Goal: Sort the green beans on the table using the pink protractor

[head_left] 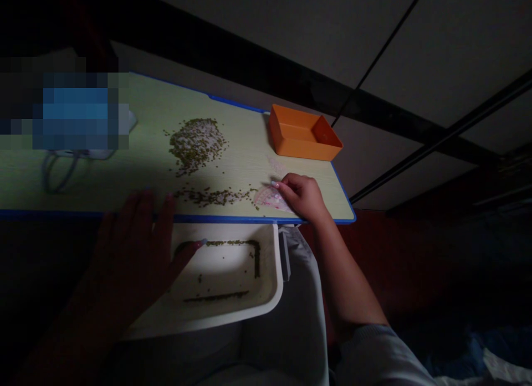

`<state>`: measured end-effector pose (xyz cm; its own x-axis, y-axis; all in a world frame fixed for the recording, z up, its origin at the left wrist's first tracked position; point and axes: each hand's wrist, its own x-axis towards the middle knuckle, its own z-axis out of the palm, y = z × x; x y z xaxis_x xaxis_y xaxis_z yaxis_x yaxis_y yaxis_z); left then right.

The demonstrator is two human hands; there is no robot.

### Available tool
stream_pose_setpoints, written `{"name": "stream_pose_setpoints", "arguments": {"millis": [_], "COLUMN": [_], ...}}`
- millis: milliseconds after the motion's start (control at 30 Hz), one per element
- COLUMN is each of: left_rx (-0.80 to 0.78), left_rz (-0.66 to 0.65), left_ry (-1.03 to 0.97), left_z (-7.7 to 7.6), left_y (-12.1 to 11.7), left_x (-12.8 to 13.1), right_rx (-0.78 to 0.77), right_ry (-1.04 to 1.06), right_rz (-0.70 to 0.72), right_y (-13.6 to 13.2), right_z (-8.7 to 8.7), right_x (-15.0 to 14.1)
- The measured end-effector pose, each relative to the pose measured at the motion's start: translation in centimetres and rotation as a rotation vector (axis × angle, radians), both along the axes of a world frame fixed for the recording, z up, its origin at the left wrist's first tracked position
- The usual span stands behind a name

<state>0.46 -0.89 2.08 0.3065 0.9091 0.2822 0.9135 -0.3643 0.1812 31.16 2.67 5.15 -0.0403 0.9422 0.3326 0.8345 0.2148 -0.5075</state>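
A heap of small green beans mixed with pale grains (198, 143) lies on the light green table top (245, 125). A thin row of beans (211, 196) runs along the near edge. My right hand (301, 195) rests by that row, fingers curled on a pale pink card-like scraper (269, 199). My left hand (139, 247) lies flat with fingers apart over the table's blue edge and the rim of a white tray (270, 275). The tray sits below the edge on my lap and holds beans along its inner walls.
An orange rectangular box (303, 134) stands at the table's far right corner. A blurred-out blue patch and a looped cable (62, 167) lie at the left. Dark floor and black rails lie beyond the table. The scene is dim.
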Motion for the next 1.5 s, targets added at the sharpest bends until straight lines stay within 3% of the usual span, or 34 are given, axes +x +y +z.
{"name": "stream_pose_setpoints", "arguments": {"millis": [667,1067,1500], "left_rx": [0.019,0.009,0.006], "left_rz": [-0.012,0.002,0.003], "left_ry": [-0.037,0.008,-0.009], "left_z": [-0.3,-0.3,-0.1], "left_y": [-0.1,0.1,0.0], "left_x": [-0.2,-0.1,0.0], "right_rx": [-0.038,-0.094,-0.111], "right_ry": [0.058,0.07,0.071], "right_rz": [0.143,0.145,0.059], "right_y": [-0.5,-0.5,-1.1], "right_z": [0.3,0.2,0.2], "right_x": [0.1,0.1,-0.9]}}
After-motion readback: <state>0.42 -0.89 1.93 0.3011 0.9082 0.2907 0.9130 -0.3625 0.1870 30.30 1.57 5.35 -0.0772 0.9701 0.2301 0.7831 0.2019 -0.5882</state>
